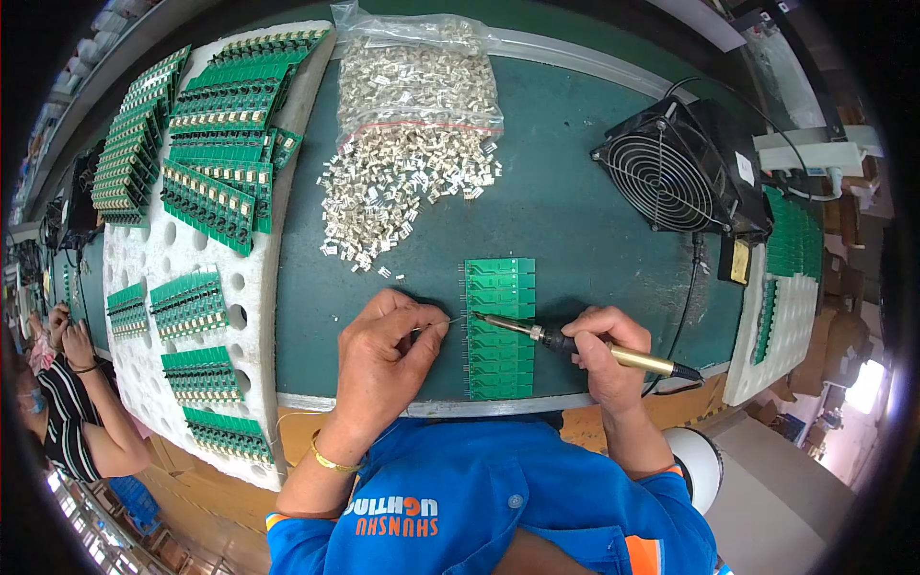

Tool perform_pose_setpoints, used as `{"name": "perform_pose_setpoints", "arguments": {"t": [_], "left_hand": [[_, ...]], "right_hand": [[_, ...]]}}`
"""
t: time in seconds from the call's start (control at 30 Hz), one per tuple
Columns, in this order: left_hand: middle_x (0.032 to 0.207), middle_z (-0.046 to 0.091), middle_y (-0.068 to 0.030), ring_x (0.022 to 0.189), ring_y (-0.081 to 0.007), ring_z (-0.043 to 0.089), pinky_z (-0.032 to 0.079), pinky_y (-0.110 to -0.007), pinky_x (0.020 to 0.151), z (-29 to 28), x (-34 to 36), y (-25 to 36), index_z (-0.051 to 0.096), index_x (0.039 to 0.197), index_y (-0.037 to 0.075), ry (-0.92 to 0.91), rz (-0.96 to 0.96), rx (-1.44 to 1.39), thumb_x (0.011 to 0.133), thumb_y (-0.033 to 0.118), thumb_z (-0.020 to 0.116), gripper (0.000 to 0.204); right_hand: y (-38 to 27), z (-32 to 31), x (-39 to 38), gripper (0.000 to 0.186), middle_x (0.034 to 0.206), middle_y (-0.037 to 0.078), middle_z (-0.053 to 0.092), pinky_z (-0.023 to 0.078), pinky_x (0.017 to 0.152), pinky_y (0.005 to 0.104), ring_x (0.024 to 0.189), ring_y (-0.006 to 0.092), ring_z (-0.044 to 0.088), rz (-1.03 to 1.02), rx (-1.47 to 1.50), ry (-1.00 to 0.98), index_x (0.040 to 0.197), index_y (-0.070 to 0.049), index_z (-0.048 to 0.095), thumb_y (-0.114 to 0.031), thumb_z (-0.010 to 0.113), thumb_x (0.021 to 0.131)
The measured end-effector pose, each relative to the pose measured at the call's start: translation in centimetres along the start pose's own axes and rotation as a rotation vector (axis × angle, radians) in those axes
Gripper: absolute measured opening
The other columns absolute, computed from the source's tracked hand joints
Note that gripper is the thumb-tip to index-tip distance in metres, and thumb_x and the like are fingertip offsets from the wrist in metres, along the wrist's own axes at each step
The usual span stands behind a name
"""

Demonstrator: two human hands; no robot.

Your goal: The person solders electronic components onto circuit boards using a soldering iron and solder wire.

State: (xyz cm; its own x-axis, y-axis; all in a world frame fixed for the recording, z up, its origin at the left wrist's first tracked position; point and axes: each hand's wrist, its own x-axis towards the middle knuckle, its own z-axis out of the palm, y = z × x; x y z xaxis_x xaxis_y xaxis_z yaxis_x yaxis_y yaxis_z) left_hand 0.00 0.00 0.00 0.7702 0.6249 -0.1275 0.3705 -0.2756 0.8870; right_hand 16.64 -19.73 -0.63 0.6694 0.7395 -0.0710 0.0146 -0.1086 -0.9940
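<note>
In the head view, we look down on a dark green tabletop [556, 206], with the wearer's two hands meeting over a green circuit-board panel [503, 369]. The panel lies flat near the front edge, just left of the right hand, with a row of thin pins along its left side. The left hand [391, 347] has thumb and forefinger pinched together on a thin wire [451, 320], which reaches toward those pins; a yellow bracelet [333, 456] circles the wrist. The right hand [613, 359] is curled around the handle of a soldering iron [513, 326], held like a pen, its tip pointing left over the panel's pin side; we cannot tell whether tip and wire touch. Beyond the hands we find a loose heap of small white connectors [374, 206], spilling from a clear plastic bag [422, 86] filled with more. To the right stands a black fan [661, 172] with a round wire grille. On the left, a white foam sheet [254, 316] with round holes carries rows of assembled boards [211, 206]; another foam piece [791, 331] sits at the far right. At the far left, we notice a co-worker [72, 412] in a striped top.
</note>
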Motion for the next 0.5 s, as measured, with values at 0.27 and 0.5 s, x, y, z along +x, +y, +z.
{"name": "perform_pose_setpoints", "arguments": {"t": [0.27, 0.5], "left_hand": [[0.075, 0.058, -0.0035, 0.065, -0.0111, 0.051, 0.04, -0.026, 0.056, 0.15, 0.1, 0.18, 0.075, 0.09, 0.001, 0.005, -0.038, -0.037, 0.08, -0.002, 0.074, 0.01], [0.075, 0.058, -0.0036, 0.065, -0.0114, 0.051, 0.04, -0.026, 0.056, 0.16, 0.11, 0.0, 0.075, 0.09, 0.001, 0.009, -0.016, -0.03, 0.08, -0.002, 0.074, 0.01]], "right_hand": [[-0.18, 0.26, 0.04, 0.012, 0.072, 0.004, 0.064, 0.042, 0.054, 0.023, 0.06, 0.0067, 0.055, 0.023, 0.022, 0.031, 0.092, 0.001, 0.07, -0.01, 0.067, 0.09], [-0.08, 0.2, -0.06, 0.014, 0.071, 0.004, 0.064, 0.042, 0.054, 0.0231, 0.06, 0.0066, 0.055, 0.034, -0.002, 0.038, 0.091, 0.001, 0.07, -0.012, 0.067, 0.091]]}}
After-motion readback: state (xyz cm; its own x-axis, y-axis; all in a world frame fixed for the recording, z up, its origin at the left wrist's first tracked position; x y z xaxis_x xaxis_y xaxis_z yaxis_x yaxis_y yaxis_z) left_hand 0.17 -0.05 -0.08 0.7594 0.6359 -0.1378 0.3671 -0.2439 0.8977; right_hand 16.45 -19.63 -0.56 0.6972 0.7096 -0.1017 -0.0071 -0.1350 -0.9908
